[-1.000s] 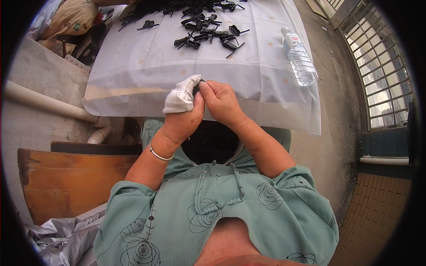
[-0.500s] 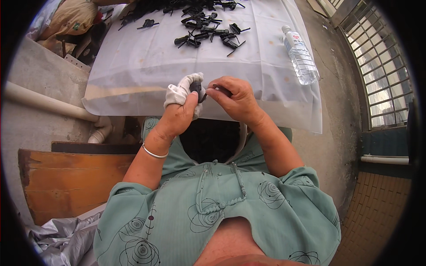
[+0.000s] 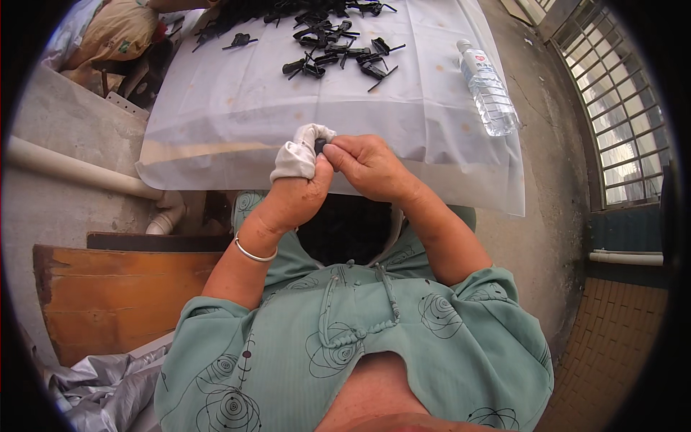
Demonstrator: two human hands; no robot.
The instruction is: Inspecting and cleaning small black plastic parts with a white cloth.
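Observation:
My left hand (image 3: 301,171), its fingers covered by a white cloth glove (image 3: 295,160), is closed around a small black plastic piece (image 3: 320,145). The bare thumb presses on the near side of that piece. From the right, my right hand (image 3: 376,167) meets it, with thumb and index finger pinched against the same black piece. Most of the piece is hidden between the fingers. Both hands are above the near edge of a table covered with a white plastic sheet (image 3: 403,108). Farther back lie several black plastic pieces (image 3: 317,68) with thin tails, heaped toward the far edge.
A clear water bottle (image 3: 491,97) lies at the table's right side. Below my hands, between my knees, a round container (image 3: 396,225) holds dark contents. To the left are a pale pipe (image 3: 86,169) and an orange-brown board (image 3: 122,295). A barred window (image 3: 619,108) is at the right.
My right hand has moved left, bringing its fingertips onto the black piece in my left hand. A dark part seen in my right fingers earlier is now hidden. The left hand shifted slightly right.

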